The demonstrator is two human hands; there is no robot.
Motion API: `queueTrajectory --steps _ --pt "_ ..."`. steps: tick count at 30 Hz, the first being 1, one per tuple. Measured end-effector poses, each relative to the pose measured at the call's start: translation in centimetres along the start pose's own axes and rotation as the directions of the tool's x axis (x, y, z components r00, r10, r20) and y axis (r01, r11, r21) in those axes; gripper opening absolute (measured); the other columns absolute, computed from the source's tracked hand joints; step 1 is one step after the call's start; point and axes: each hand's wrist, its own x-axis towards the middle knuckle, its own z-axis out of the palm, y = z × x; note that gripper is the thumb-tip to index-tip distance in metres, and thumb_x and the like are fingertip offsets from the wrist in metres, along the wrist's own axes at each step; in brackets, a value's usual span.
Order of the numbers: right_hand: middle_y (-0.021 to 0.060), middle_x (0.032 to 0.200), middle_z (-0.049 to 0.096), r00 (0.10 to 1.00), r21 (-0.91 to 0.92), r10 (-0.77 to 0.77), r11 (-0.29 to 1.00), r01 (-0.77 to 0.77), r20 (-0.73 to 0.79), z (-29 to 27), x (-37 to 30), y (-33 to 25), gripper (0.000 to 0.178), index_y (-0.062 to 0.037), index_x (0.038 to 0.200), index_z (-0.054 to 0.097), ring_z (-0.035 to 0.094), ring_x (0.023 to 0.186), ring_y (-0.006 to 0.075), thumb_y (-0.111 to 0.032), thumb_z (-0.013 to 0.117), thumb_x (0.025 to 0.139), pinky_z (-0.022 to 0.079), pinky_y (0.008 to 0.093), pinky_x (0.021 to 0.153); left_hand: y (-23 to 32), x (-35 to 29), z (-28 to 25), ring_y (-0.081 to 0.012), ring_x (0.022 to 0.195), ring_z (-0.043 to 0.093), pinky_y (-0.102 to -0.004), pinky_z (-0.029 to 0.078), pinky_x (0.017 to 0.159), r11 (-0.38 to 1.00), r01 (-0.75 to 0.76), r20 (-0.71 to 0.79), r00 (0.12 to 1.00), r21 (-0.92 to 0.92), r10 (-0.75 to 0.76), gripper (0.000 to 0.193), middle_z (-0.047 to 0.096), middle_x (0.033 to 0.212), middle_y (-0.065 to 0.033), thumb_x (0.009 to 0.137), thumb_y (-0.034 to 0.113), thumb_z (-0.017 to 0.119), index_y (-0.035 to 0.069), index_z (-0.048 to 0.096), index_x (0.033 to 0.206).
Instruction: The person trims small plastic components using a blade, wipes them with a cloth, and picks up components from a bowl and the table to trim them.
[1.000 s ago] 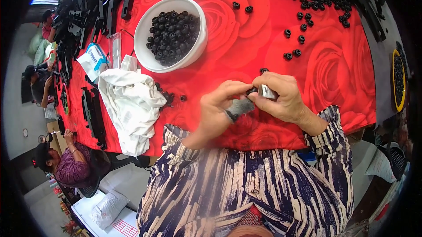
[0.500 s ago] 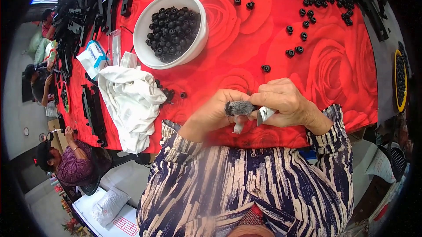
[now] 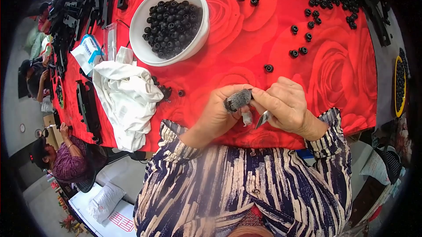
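My left hand (image 3: 215, 110) is closed, with a worn grey-black fuzzy wrap (image 3: 238, 101) at its fingertips, seemingly round a digit. A whitish wrap (image 3: 247, 118) shows just below it. Whatever the left fingers hold is mostly hidden; a small dark bit shows where the two hands meet. My right hand (image 3: 285, 107) is closed too, its thumb and fingers touching the edge of the grey wrap. A small flat silvery blade (image 3: 263, 119) sticks out from under the right fingers. Nearby on the red tablecloth (image 3: 198, 79) lies a single black round part (image 3: 268, 68).
A white bowl (image 3: 205, 26) holds many black round parts. A crumpled white cloth (image 3: 127, 105) and a blue-white packet (image 3: 89, 52) lie at left. Long black plastic pieces (image 3: 88, 105) cover the left side. More round parts (image 3: 323, 0) are heaped far right. A person (image 3: 66, 160) sits at left.
My hands have turned slightly and the grey wrap now tilts up to the right. The right fingers have shifted, and less of the blade shows.
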Motion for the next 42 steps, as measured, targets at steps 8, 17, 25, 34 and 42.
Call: queueTrajectory --steps 8,17,25,34,42 --pt "0.0061 0.064 0.050 0.985 0.188 0.144 0.969 -0.159 0.091 -0.2 0.6 0.2 0.030 0.0010 0.097 0.057 0.049 0.049 0.0200 -0.005 0.068 0.069 0.036 0.0318 0.045 1.2 0.3 0.3 -0.0098 0.069 0.058 -0.0238 0.053 0.056 0.998 -0.059 -0.036 0.998 0.008 0.059 0.024 0.061 0.089 -0.0091 0.088 0.008 0.055 -0.003 0.056 0.109" --pt "0.0081 0.077 0.051 0.889 0.352 0.386 0.819 -0.454 0.247 -1.2 0.5 1.2 0.024 0.0032 0.104 0.054 0.047 0.060 0.0152 -0.004 0.054 0.081 0.036 0.0258 0.054 1.5 0.2 -0.1 -0.0082 0.071 0.056 -0.0220 0.050 0.064 0.999 -0.048 0.108 0.993 0.009 0.047 0.025 0.061 0.092 -0.0105 0.087 0.010 0.056 -0.003 0.056 0.110" --pt "0.0076 0.069 0.049 0.863 0.321 0.409 0.808 -0.494 0.299 -1.1 0.6 1.2 0.020 0.0036 0.098 0.057 0.046 0.055 0.0163 -0.005 0.057 0.080 0.037 0.0282 0.054 1.3 0.3 -0.9 -0.0132 0.071 0.057 -0.0242 0.051 0.061 1.000 0.003 0.132 0.991 0.001 -0.003 0.029 0.061 0.093 -0.0131 0.087 0.013 0.057 0.000 0.056 0.113" --pt "0.0069 0.064 0.048 0.877 0.341 0.379 0.816 -0.467 0.295 -1.0 0.6 1.4 0.019 0.0035 0.096 0.058 0.044 0.053 0.0169 -0.005 0.057 0.079 0.035 0.0294 0.051 1.4 0.2 -1.0 -0.0134 0.069 0.058 -0.0283 0.054 0.059 0.999 0.048 0.116 0.992 0.008 -0.049 0.028 0.061 0.092 -0.0145 0.088 0.012 0.055 0.000 0.056 0.113" --pt "0.0119 0.069 0.052 0.845 0.314 0.396 0.801 -0.509 0.358 -1.6 1.0 1.2 0.015 0.0008 0.091 0.058 0.053 0.058 0.0251 -0.007 0.058 0.078 0.041 0.0336 0.051 1.3 0.3 -1.0 -0.0122 0.070 0.057 -0.0249 0.051 0.060 0.999 0.036 0.107 0.993 0.022 -0.038 0.026 0.061 0.091 -0.0121 0.088 0.011 0.054 0.000 0.057 0.111"
